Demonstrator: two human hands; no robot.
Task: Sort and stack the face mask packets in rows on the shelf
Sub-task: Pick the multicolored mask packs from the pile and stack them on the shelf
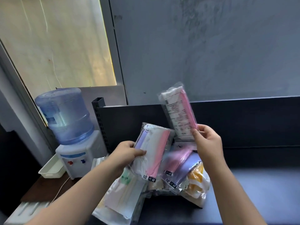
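My left hand grips a clear packet of purple, white and pink masks, held tilted over the pile. A second packet, pink-edged with a printed white label facing me, is pinched at its lower end by my right hand and stands upright above the shelf. Below both hands lies a loose pile of several packets on the dark shelf, among them pink, purple and yellow ones. A pale packet hangs over the shelf's left front corner.
A water dispenser with a blue bottle stands left of the shelf, beside a white tray. A perforated upright post marks the shelf's left end. The dark back panel rises behind the pile.
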